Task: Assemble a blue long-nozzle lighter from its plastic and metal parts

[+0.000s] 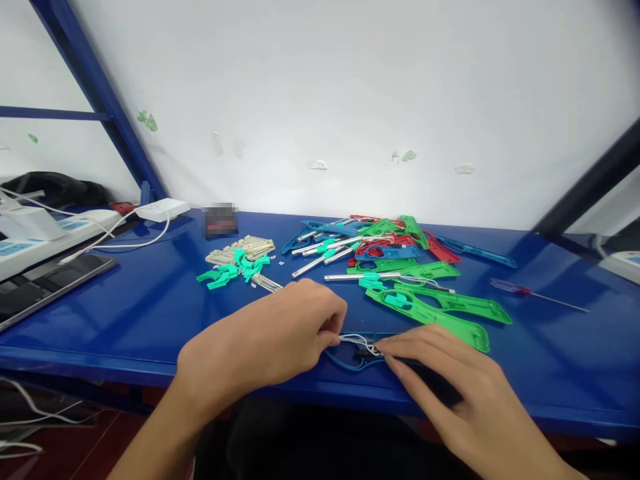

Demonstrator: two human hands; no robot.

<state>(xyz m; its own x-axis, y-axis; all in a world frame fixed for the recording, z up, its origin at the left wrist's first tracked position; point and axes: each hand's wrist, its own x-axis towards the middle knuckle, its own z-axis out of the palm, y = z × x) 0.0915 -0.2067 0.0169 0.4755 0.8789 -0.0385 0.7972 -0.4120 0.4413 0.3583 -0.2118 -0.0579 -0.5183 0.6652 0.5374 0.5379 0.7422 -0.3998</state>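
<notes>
Pinching: left hand [267, 330], thumb and fingertips drawn together at the left end of the white wires [356, 339]; exact hold hidden.
Right hand: fingers [425, 347] extended, thumb and forefinger tips almost meeting at the wires' right end; I cannot tell what they grip.
Blue shell: on the table's [150, 300] near edge, between the hands, long axis running roughly left to right.
Nearer hand: neither clearly; the right covers more of the shell.
Green shells [440, 320]: just beyond the right hand.
</notes>
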